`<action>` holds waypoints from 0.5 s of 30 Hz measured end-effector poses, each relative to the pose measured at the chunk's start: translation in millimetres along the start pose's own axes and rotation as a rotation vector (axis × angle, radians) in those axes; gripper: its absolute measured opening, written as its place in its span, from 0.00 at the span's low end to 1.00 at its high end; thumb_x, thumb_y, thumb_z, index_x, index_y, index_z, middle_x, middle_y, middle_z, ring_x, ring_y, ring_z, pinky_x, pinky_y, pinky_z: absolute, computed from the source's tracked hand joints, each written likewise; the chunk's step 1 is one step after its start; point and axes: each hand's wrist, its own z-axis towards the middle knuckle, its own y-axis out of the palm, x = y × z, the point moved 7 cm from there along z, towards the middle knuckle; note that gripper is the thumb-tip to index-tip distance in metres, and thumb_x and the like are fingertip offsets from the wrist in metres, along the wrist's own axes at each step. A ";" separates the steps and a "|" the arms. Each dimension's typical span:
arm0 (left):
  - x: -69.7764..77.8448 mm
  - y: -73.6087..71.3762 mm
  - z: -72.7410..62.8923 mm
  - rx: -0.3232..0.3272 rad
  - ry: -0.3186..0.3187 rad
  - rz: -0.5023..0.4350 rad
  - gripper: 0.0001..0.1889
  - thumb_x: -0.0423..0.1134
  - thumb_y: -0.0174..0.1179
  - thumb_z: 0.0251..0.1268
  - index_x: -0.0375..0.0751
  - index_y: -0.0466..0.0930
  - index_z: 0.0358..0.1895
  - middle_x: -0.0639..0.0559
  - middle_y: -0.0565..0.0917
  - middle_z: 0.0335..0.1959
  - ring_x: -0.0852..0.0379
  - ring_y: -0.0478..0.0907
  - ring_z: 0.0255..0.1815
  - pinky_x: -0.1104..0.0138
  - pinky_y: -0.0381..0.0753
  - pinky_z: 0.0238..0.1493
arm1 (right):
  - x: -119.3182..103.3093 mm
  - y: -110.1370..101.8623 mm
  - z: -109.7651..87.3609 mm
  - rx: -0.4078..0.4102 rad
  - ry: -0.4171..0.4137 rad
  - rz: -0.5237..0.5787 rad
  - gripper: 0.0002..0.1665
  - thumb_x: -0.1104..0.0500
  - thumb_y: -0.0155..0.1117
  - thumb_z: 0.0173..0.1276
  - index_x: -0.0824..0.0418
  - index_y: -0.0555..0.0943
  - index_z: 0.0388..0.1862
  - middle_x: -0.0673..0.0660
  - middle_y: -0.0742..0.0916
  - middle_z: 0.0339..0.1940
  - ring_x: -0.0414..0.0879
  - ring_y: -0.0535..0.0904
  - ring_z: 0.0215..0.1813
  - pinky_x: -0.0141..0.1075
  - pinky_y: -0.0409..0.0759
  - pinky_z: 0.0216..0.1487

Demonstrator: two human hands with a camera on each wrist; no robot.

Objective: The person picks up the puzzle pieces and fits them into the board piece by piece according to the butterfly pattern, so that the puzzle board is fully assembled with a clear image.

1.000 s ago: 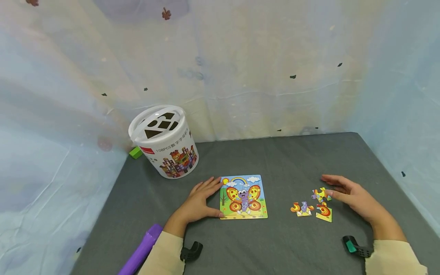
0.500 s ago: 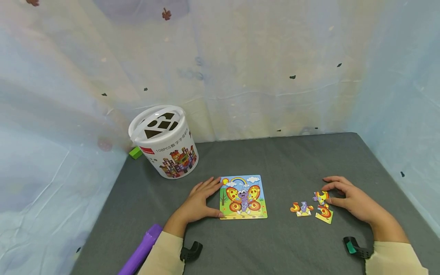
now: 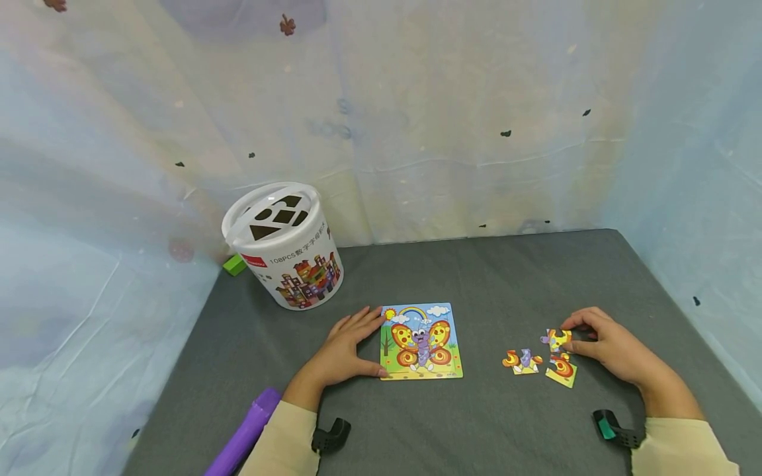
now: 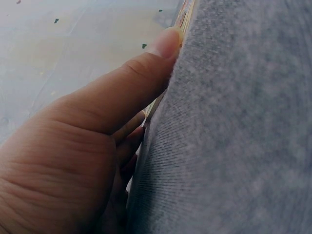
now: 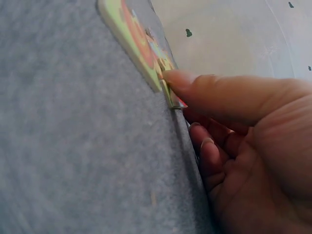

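A square butterfly puzzle board (image 3: 421, 340) lies flat on the grey cloth. My left hand (image 3: 339, 354) rests along its left side, fingers fairly straight, index fingertip at the upper left corner and thumb (image 4: 141, 68) at the lower left corner. To the right, my right hand (image 3: 613, 344) pinches the right edge of a yellow-and-purple jigsaw piece (image 3: 555, 340) between thumb (image 5: 219, 90) and fingers. Right below it lies a corner piece (image 3: 561, 371) with an orange swirl. Another piece (image 3: 522, 362), showing purple and orange, lies just left of these two.
A white block bucket (image 3: 286, 244) with a shape-cutout lid stands at the back left, a green block (image 3: 235, 265) beside it. A purple tube (image 3: 244, 433) lies by the left forearm. Patterned sheeting (image 3: 428, 132) rises behind the table.
My right fingers have closed in on the upper jigsaw piece, which has turned and shifted slightly, with the corner piece nudged too. The left hand and board have stayed in place.
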 end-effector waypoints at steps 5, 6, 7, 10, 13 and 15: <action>2.4 -1.5 -1.0 0.001 -0.004 -0.008 0.57 0.63 0.83 0.55 0.51 0.65 0.87 0.59 0.57 0.88 0.52 0.45 0.89 0.42 0.37 0.84 | 3.4 0.6 -0.4 -0.008 0.055 0.030 0.10 0.64 0.73 0.77 0.63 0.84 0.54 0.58 0.81 0.54 0.40 0.77 0.48 0.32 0.77 0.43; 3.2 -1.9 -1.2 0.004 -0.001 -0.010 0.57 0.63 0.83 0.55 0.50 0.65 0.87 0.58 0.57 0.88 0.52 0.45 0.89 0.42 0.37 0.83 | 3.7 0.8 -0.5 -0.008 0.060 0.023 0.12 0.63 0.73 0.78 0.63 0.85 0.56 0.59 0.81 0.55 0.40 0.77 0.49 0.32 0.77 0.44; 4.0 -2.4 -1.5 0.007 0.001 -0.012 0.57 0.63 0.83 0.55 0.50 0.66 0.87 0.58 0.58 0.88 0.51 0.45 0.89 0.41 0.37 0.83 | 4.0 1.0 -0.5 -0.011 0.067 0.013 0.15 0.61 0.73 0.78 0.64 0.85 0.59 0.59 0.81 0.57 0.40 0.76 0.50 0.31 0.76 0.45; 4.0 -2.5 -1.5 0.008 0.004 -0.011 0.57 0.62 0.83 0.56 0.50 0.66 0.87 0.58 0.58 0.88 0.51 0.46 0.89 0.41 0.37 0.83 | 1.2 0.5 0.4 0.003 0.042 -0.026 0.16 0.61 0.74 0.77 0.62 0.87 0.60 0.58 0.81 0.57 0.40 0.74 0.50 0.30 0.74 0.46; 3.7 -2.4 -1.5 0.009 0.005 -0.012 0.57 0.62 0.83 0.56 0.50 0.66 0.87 0.57 0.58 0.88 0.50 0.46 0.89 0.40 0.38 0.83 | -1.9 -0.2 1.6 0.022 0.013 -0.053 0.08 0.62 0.75 0.76 0.58 0.90 0.52 0.56 0.80 0.54 0.41 0.72 0.47 0.32 0.72 0.44; 3.2 -2.1 -1.5 0.010 0.006 -0.013 0.57 0.62 0.83 0.56 0.50 0.66 0.87 0.57 0.58 0.88 0.50 0.46 0.89 0.40 0.38 0.83 | -2.1 -0.1 2.1 0.019 0.011 -0.059 0.07 0.63 0.75 0.76 0.58 0.89 0.50 0.57 0.80 0.54 0.44 0.73 0.47 0.34 0.72 0.43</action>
